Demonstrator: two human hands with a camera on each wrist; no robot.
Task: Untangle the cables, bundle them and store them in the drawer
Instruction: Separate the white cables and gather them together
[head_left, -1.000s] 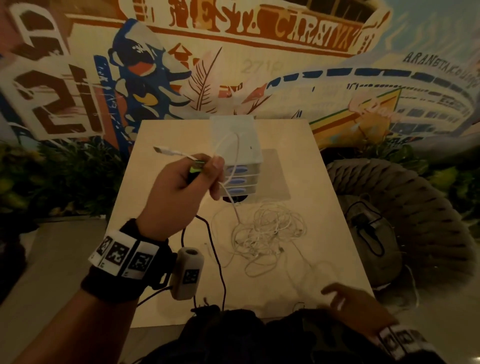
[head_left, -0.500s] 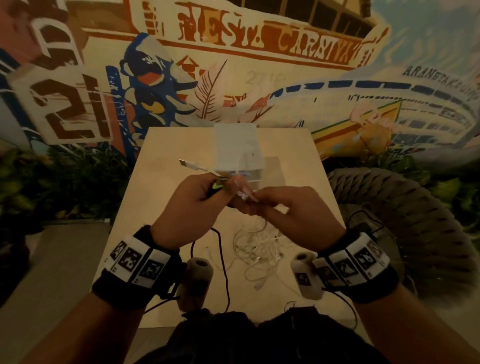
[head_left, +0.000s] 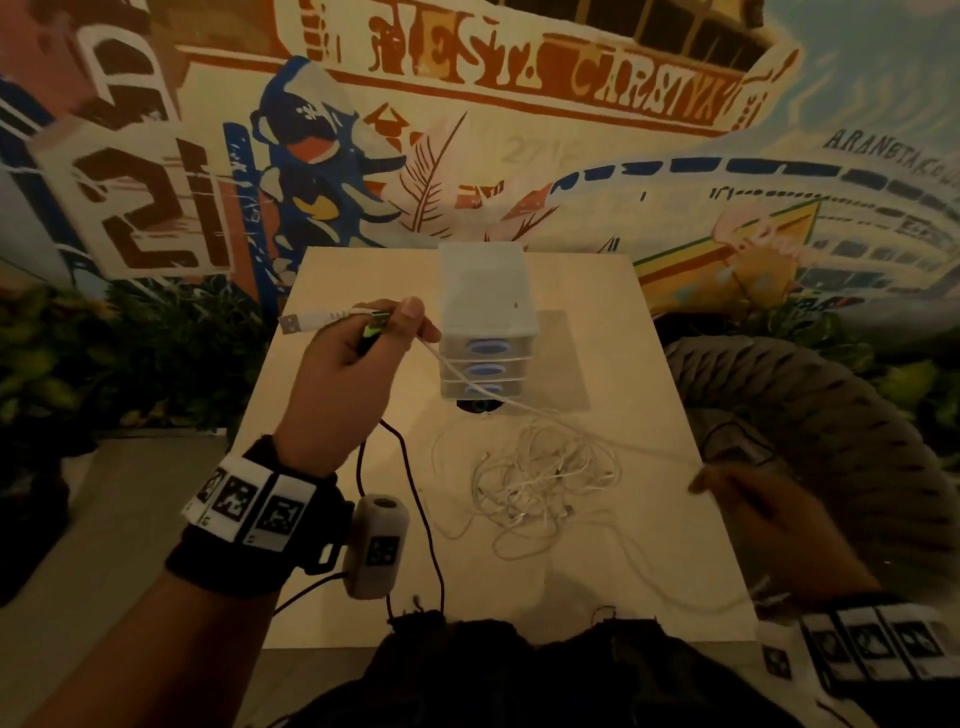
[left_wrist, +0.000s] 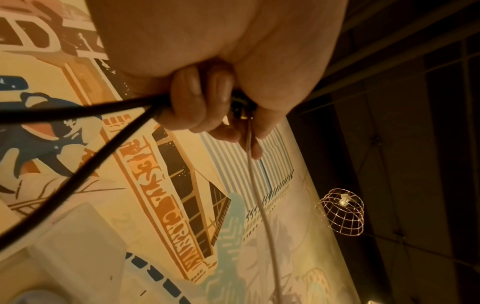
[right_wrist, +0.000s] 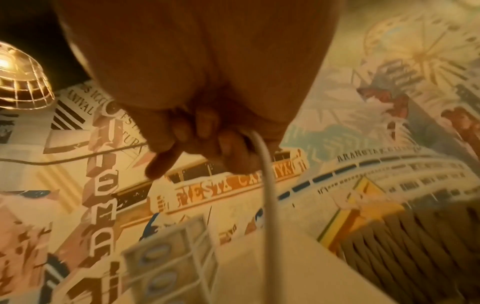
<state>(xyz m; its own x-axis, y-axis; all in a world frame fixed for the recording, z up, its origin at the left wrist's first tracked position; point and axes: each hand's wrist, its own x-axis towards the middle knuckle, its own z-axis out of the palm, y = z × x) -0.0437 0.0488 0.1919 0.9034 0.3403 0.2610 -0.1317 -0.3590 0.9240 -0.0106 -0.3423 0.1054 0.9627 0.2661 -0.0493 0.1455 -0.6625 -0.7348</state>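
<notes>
We are working over the pale table (head_left: 670, 364), which is carrying everything between and ahead of our two hands. Just beyond the left hand, the small plastic drawer unit (head_left: 485, 291) is standing with all three drawers closed, so storage is not yet begun; we judge it is waiting close by so a finished bundle needs only a short reach. Between the hands and slightly nearer us, the tangle of white cables (head_left: 540, 478) is lying loose on the tabletop, evidently still knotted. The left hand (head_left: 345, 384) is raised above the table with fingers curled, pinching the white cable (head_left: 524, 405) near its USB plug (head_left: 291, 323), which is sticking out past the thumb side, and also gripping a black cable (left_wrist: 78, 115) whose green-tipped connector shows at the fingers; holding both ends high is probably keeping the freed plugs clear of the heap. The right hand (head_left: 769, 525) is out to the right, near the table edge, fingers closed around the same white cable, as the right wrist view shows. The cable is running taut between the hands across the drawer front, which we read as drawing one strand out straight to separate it from the tangle before coiling.
</notes>
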